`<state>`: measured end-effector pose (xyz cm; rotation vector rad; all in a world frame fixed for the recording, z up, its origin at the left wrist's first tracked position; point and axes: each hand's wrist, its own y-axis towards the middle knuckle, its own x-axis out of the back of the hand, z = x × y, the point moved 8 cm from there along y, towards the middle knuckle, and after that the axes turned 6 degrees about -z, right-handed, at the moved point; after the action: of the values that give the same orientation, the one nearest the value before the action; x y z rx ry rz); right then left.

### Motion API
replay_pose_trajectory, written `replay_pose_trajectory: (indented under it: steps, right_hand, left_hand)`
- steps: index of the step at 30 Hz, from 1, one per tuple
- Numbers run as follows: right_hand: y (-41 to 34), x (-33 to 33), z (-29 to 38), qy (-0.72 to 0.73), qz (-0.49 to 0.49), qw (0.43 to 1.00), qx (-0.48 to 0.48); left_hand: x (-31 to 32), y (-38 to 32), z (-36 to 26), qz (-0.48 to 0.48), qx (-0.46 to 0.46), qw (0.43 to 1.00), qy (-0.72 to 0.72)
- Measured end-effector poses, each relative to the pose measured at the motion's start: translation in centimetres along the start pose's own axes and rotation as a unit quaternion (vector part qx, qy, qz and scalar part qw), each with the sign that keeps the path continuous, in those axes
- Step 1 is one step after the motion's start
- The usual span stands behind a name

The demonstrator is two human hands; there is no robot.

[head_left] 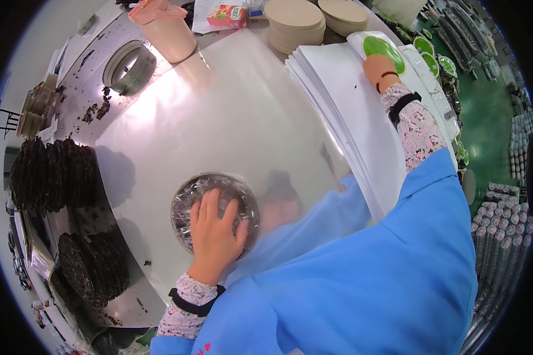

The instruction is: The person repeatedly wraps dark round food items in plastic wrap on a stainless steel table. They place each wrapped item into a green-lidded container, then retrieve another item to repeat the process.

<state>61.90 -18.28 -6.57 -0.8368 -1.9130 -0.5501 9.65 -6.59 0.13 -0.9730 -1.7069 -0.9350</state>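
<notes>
My left hand [215,235] lies palm down, fingers spread, on a round dark bundle [184,215] under crinkled clear film, with a thin rim around it. The bundle rests on a large glossy translucent sheet [231,115] that reflects my blue garment. Far to the right, my right hand [379,71] is at the lower edge of a green round label [375,46] on white backing. Its fingers are bent and partly hidden, so whether they pinch the label cannot be told. White paper sheets [333,84] lie fanned beside that arm.
Stacks of dark dried seaweed rounds [53,175] stand at the left. At the back are a metal-looking ring [129,66], a pink-lidded jug [166,33], a red box [227,16] and piled cardboard discs [295,26]. Wrapped cylindrical packs [499,235] are stacked beyond the right edge.
</notes>
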Motion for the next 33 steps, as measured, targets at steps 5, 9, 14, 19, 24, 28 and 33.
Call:
replay_pose_trajectory:
  steps: [5, 9, 14, 19, 24, 28, 33]
  right_hand:
    - [0.7, -0.2, 0.5, -0.026, -0.014, 0.992, 0.125]
    - [-0.6, 3.3, -2.3, 0.03, -0.173, 0.984, 0.016]
    - [-5.9, 11.9, 2.3, 0.181, -0.262, 0.946, -0.057]
    - [-27.4, 26.0, 15.9, 0.517, -0.34, 0.755, 0.216]
    - [-34.0, 25.0, 26.0, 0.502, -0.242, 0.725, 0.405]
    - [-34.7, 24.4, 27.2, 0.433, -0.189, 0.783, 0.405]
    - [-33.4, 28.4, 27.4, 0.393, -0.143, 0.816, 0.399]
  left_hand:
    - [0.3, -1.5, 2.7, -0.003, 0.029, 0.99, -0.141]
    - [0.4, -1.9, 4.0, -0.046, 0.095, 0.96, -0.258]
    - [1.7, -3.0, 2.7, -0.102, -0.016, 0.994, -0.03]
    - [3.8, -4.6, 1.8, -0.112, -0.043, 0.993, 0.02]
    - [2.6, -6.5, 4.4, -0.099, 0.021, 0.98, -0.173]
    - [3.4, -6.2, 4.4, -0.163, -0.015, 0.974, -0.156]
    - [4.4, -5.6, 4.2, -0.185, 0.002, 0.966, -0.181]
